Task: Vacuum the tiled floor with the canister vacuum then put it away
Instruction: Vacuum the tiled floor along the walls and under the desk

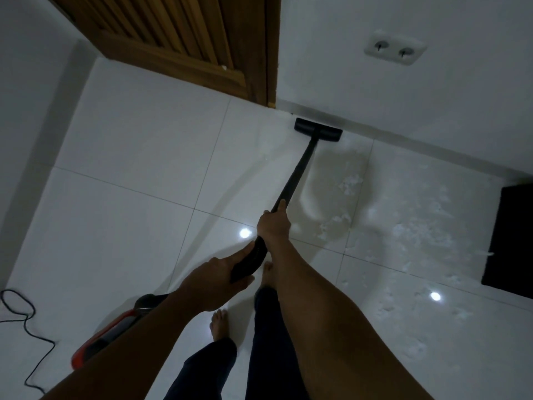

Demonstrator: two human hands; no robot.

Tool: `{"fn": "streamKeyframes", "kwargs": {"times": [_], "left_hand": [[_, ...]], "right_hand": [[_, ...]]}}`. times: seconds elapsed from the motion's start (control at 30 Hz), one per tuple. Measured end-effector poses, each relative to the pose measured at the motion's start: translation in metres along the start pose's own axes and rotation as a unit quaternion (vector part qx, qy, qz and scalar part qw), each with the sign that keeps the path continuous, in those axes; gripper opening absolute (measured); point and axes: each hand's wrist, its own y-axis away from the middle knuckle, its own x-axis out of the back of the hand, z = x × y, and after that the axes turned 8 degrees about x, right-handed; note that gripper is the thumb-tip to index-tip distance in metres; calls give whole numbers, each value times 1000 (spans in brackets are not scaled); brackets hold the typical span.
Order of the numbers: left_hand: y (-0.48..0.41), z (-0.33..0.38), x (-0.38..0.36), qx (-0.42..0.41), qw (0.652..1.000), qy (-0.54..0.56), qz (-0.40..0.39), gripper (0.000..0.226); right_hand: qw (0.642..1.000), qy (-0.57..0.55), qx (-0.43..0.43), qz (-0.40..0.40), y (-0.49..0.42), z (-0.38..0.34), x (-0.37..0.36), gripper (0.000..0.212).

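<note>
Head view, single entry.

- Room: white tiled floor (138,215), glossy, with two ceiling-lamp reflections; white wall (432,90) across 12 to 3 o'clock.
- Fixtures: slatted wooden door (184,36) at 11 o'clock; double socket (395,50) on the wall at 1 o'clock, nothing plugged in.
- Dark mat (510,238) at 3 o'clock, cut off by the frame edge.
- White debris (403,232): flakes scattered from 2 to 4 o'clock, between the wand's line and the mat, not yet picked up.
- Floor head (318,129): black, flat on the tile at 12 o'clock, just beside the foot of the wall near the door corner.
- Wand (297,174): black, running from the head back towards me.
- My right hand (274,223): at centre, fingers wrapped round the wand's near end.
- My left hand (219,281): just behind it, thumb and fingers clamped on the curved hose handle (251,261).
- Canister (115,330): red and black, on the floor at 7 o'clock, partly hidden by my left forearm; its cord (26,321) loops at 8 o'clock.
- My bare feet (219,324): at 6 o'clock.

Step in hand, as I judge it: vacuuming, at the far reach of a stroke along the wall. The task is early, and stowing is well off. The next move calls for drawing the head back and swinging it towards 2 o'clock, into the flakes, keeping it flat.
</note>
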Motion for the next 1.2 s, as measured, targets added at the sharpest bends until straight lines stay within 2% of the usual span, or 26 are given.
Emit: {"fn": "streamKeyframes", "kwargs": {"times": [0.27,0.47,0.77,1.07,1.2], "left_hand": [[-15,12,-5,-29,999,25,17,76],[5,-6,-17,-52,998,10,26,78],[93,-67,-58,-105,993,-27,38,78],[204,-139,-133,-141,990,12,-26,75],[235,-160,-165,-156,987,-19,-31,76]], "right_hand": [[1000,-8,-8,20,-14,-5,22,69],[999,-3,-17,32,12,1,13,67],[997,-42,-6,63,111,46,-38,67],[996,-57,-12,70,232,132,-104,68],[997,-50,4,64,272,172,-115,64]]}}
